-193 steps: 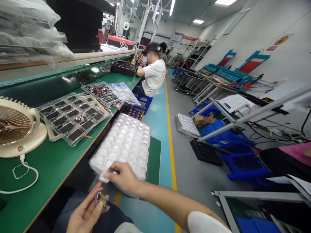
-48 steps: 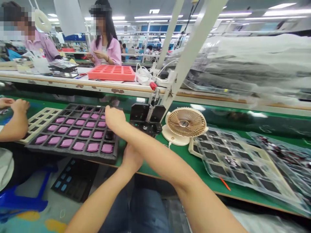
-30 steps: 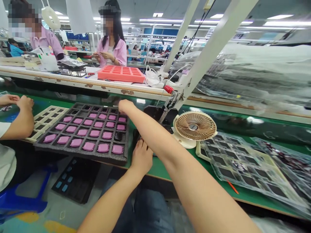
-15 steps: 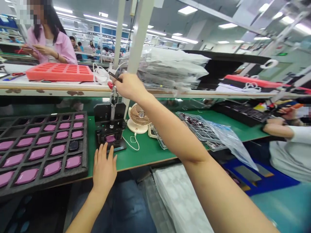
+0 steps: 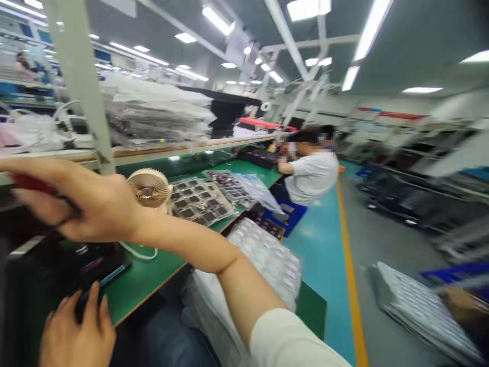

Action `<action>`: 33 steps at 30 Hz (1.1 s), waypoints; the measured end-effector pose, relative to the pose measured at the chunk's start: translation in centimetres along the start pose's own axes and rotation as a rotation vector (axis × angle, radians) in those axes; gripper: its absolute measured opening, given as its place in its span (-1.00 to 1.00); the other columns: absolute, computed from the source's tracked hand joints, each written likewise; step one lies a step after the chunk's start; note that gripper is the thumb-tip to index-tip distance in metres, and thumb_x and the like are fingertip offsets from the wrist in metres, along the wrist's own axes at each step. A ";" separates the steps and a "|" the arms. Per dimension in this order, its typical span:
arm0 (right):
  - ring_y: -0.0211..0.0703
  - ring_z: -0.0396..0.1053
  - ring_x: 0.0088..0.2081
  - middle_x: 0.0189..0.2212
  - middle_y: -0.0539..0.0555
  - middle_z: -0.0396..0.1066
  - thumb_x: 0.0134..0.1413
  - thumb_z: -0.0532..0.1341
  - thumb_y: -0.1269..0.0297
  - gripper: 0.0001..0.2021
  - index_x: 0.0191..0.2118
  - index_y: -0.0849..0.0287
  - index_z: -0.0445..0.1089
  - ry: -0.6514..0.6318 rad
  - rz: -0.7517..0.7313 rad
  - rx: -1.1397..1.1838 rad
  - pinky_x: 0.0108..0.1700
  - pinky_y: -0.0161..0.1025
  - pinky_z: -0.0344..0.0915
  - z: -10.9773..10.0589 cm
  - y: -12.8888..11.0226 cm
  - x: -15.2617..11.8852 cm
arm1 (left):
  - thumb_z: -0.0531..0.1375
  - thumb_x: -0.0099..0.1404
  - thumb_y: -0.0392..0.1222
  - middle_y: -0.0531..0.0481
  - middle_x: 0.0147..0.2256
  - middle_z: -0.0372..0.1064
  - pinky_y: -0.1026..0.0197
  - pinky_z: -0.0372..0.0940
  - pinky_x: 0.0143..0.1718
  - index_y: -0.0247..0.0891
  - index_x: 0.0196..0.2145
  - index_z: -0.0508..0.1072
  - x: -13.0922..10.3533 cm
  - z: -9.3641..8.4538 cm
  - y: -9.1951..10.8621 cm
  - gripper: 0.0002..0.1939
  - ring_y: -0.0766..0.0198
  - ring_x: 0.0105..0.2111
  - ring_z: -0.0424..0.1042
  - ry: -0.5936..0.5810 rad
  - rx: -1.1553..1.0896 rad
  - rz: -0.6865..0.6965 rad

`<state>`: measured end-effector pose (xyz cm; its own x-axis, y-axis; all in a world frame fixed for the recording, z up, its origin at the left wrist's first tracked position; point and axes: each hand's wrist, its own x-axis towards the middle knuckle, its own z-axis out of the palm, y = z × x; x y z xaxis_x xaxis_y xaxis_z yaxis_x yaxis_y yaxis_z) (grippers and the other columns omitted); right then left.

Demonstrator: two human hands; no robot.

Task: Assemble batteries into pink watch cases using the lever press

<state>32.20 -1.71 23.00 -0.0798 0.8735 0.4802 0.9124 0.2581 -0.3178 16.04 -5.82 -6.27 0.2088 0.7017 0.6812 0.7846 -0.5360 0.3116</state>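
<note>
My right hand reaches across to the far left, its fingers wrapped round the red handle of a black clamp fixture. Something thin and dark shows between those fingers, too blurred to name. Below it, my left hand rests at the front of the fixture with fingers spread. A small purple piece lies in the fixture, just beyond the left fingertips. My right forearm hides part of the green bench, and motion smears the fixture's outline.
A small fan stands behind my right wrist. Trays of dark parts lie farther along the green bench. White plastic trays are stacked beside my legs. A co-worker sits at the bench's far end. A post rises at left.
The view has swung right, moving bench and hands leftward. My right hand has come down with the red handle. My left hand stays by the fixture; the tray of purple pieces has left the view.
</note>
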 end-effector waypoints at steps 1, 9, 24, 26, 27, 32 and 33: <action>-0.37 0.41 0.29 0.31 -0.39 0.36 0.54 0.08 0.05 -0.58 0.40 -0.44 0.19 0.018 -0.168 0.118 0.22 -0.41 0.47 0.9 0.9 -1.7 | 0.26 0.36 -0.24 -0.41 0.24 0.37 -0.63 0.37 0.13 -0.04 0.46 0.26 0.1 -0.5 0.7 -0.26 -0.53 0.29 0.32 -0.023 0.050 0.010; -0.08 0.56 0.13 0.23 0.11 0.49 0.51 0.04 0.17 -0.70 0.15 0.02 0.44 0.192 -0.300 0.548 0.13 -0.11 0.52 6.2 4.7 -3.7 | 0.14 0.49 -0.29 -0.39 0.20 0.40 -0.38 0.24 0.38 -0.30 0.27 0.46 1.5 -1.5 2.5 -0.56 -0.26 0.35 0.30 -0.109 0.176 -0.086; 0.00 0.32 -0.42 -0.49 0.12 0.24 0.42 -0.11 -0.32 -0.28 -0.52 0.04 0.47 -0.105 0.565 1.490 -0.34 -0.03 0.40 13.3 7.2 -20.3 | 0.09 0.44 -0.29 -0.23 -0.03 0.56 -0.10 0.35 0.20 -0.27 -0.11 0.58 18.5 -18.0 -16.3 -0.75 -0.07 0.05 0.51 -0.266 0.358 -0.458; -0.09 0.19 -0.55 -0.59 0.06 0.14 0.34 -0.05 -0.43 -0.25 -0.55 0.06 0.47 -0.144 0.666 1.440 -0.49 -0.11 0.28 13.7 7.9 -21.6 | 0.19 0.47 -0.19 -0.19 -0.02 0.55 -0.12 0.36 0.18 -0.29 -0.06 0.56 21.8 -15.2 -18.9 -0.81 -0.02 0.05 0.51 -0.355 0.358 -0.495; -0.11 0.17 -0.58 -0.62 0.05 0.14 0.31 -0.02 -0.46 -0.26 -0.51 0.06 0.52 -0.148 0.713 1.428 -0.53 -0.13 0.24 13.7 8.1 -22.1 | 0.24 0.48 -0.12 -0.17 0.01 0.54 -0.14 0.38 0.16 -0.29 -0.03 0.55 23.0 -13.6 -19.7 -0.77 0.01 0.04 0.51 -0.401 0.357 -0.516; 0.04 0.40 -0.54 -0.50 0.17 0.45 0.12 0.30 -0.40 -0.45 -0.23 0.02 0.67 -0.017 0.809 1.320 -0.49 -0.02 0.41 13.3 8.4 -23.8 | 0.31 0.46 -0.01 -0.17 0.09 0.49 -0.16 0.46 0.09 -0.28 0.09 0.51 26.8 -8.5 -21.0 -0.63 0.02 0.04 0.52 -0.543 0.359 -0.677; 0.06 0.42 -0.53 -0.48 0.17 0.46 0.07 0.37 -0.34 -0.53 -0.27 0.00 0.67 0.000 0.787 1.289 -0.48 0.01 0.43 13.2 8.3 -24.0 | 0.31 0.46 -0.01 -0.18 0.09 0.49 -0.16 0.46 0.09 -0.28 0.09 0.51 27.3 -8.1 -21.2 -0.63 0.02 0.04 0.53 -0.545 0.351 -0.707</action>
<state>36.42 -15.03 -1.94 0.2472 0.9574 -0.1491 -0.2454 -0.0870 -0.9655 0.37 20.88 11.12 -0.2067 0.9782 -0.0177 0.9449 0.2043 0.2559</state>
